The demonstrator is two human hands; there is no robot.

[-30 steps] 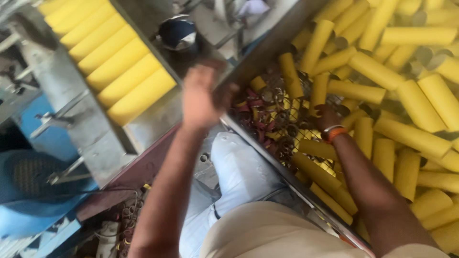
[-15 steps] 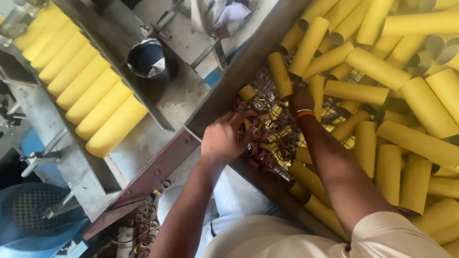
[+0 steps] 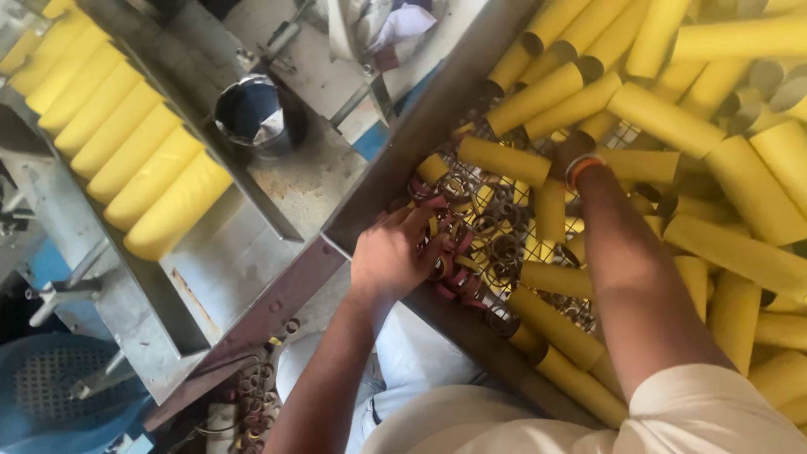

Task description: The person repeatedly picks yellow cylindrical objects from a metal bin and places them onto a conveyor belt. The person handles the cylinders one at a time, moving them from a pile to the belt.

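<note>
My left hand point(image 3: 393, 252) lies palm down on a heap of small pink and brown rings point(image 3: 496, 245), with its fingers curled into them. The heap rests on a wire mesh bin whose dark metal rim point(image 3: 437, 109) runs diagonally. My right hand point(image 3: 570, 150), an orange band on the wrist, reaches in among the yellow cardboard tubes point(image 3: 664, 118) piled in that bin. Its fingers are hidden behind a tube.
A row of yellow tubes point(image 3: 126, 151) lies side by side in a grey metal tray point(image 3: 227, 269) at left. A metal cup point(image 3: 252, 113) stands beside it. A blue basket point(image 3: 59, 395) and loose rings point(image 3: 252, 403) are low at left.
My left hand came down from the air near the tray and settled onto the ring heap. My right hand pushed further up among the tubes.
</note>
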